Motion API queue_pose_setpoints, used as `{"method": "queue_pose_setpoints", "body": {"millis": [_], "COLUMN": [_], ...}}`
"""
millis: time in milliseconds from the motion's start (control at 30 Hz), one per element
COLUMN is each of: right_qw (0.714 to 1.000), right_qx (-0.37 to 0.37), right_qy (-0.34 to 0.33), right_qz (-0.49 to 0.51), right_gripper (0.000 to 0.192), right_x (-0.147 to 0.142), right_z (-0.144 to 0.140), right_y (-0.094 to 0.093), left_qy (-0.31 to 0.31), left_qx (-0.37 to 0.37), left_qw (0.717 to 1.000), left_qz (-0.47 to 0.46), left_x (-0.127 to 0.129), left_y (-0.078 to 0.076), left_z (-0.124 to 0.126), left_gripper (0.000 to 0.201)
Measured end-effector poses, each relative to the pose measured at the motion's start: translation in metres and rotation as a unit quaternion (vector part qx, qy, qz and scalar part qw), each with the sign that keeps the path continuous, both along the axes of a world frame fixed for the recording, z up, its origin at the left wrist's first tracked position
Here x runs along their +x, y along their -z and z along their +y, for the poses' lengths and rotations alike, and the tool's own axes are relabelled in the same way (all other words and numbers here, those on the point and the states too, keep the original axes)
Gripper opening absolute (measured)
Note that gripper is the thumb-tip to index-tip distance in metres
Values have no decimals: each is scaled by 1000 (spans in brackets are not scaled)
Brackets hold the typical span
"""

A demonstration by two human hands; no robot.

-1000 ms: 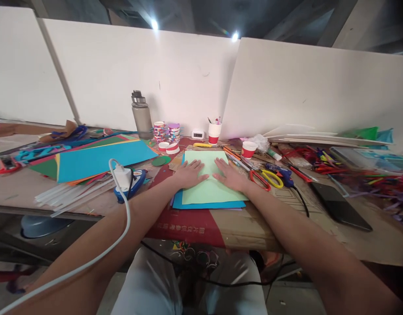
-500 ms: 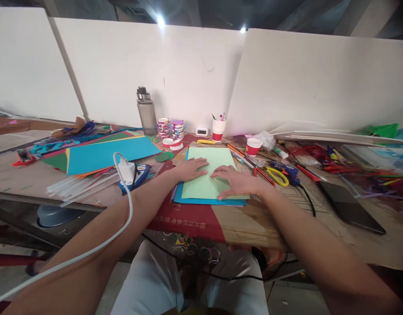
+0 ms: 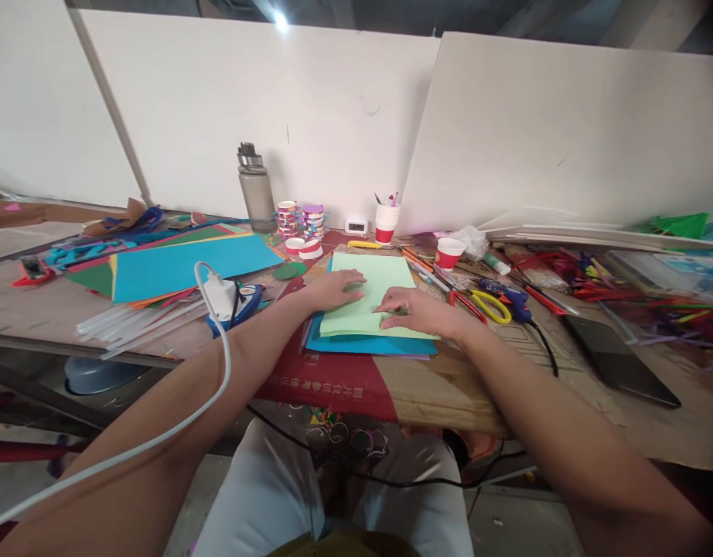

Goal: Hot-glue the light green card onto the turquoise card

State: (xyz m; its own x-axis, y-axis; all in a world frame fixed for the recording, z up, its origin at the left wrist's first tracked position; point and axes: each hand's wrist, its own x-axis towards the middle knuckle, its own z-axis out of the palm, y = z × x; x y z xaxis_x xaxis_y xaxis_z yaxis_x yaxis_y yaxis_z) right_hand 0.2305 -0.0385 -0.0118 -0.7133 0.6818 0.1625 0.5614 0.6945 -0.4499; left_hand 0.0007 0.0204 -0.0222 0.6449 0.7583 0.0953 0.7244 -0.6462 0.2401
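A light green paper sheet [image 3: 371,286] lies on top of a blue sheet [image 3: 368,345] on the brown table [image 3: 449,387], straight ahead of me. My left hand [image 3: 332,291] rests flat on the green sheet's left edge, fingers spread. My right hand [image 3: 419,311] sits on the sheet's right part with fingertips curled down onto the paper near its lower middle. Neither hand holds anything.
Red and yellow scissors [image 3: 485,304] and a blue glue gun [image 3: 504,295] lie right of the paper, a black phone [image 3: 617,362] farther right. Two red-and-white cups [image 3: 449,252], a grey bottle [image 3: 255,189], tape rolls [image 3: 301,220]. Coloured sheets [image 3: 182,267] and a white charger [image 3: 219,295] at left.
My right hand has slid down and inward on the green sheet and curled its fingers from flat. The left hand stays at the left edge. The camera view shifted slightly.
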Motion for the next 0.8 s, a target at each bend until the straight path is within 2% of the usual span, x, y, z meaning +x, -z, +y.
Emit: {"method": "queue_pose_setpoints", "body": {"millis": [167,467,533,633,733,800], "right_qw": [1000,1000,1000,995,986,981], "right_qx": [-2,7,-1,-9,-10,-15], "right_qy": [-5,-4,21,93,151,173], "right_qz": [4,-9,4,42,72,83], "right_gripper": [30,27,25,25,30,33], "right_x": [0,0,0,4,11,15], "right_z": [0,-4,-3,2,10,14], "right_y": [-2,-6,-5,-3,-2,-3], "left_qy": [27,27,20,5,24,47], "left_qx": [3,-16,-20,-47,-140,-192], "left_qw": [1000,999,996,982,952,936], "left_qz": [-4,-42,-86,-184,-270,-290], "left_x": [0,-1,-1,-2,-4,-7], "left_y": [-1,-1,-3,-8,-19,-28], "left_z": [0,1,1,-2,-8,-13], "left_gripper": [53,49,48,53,67,69]}}
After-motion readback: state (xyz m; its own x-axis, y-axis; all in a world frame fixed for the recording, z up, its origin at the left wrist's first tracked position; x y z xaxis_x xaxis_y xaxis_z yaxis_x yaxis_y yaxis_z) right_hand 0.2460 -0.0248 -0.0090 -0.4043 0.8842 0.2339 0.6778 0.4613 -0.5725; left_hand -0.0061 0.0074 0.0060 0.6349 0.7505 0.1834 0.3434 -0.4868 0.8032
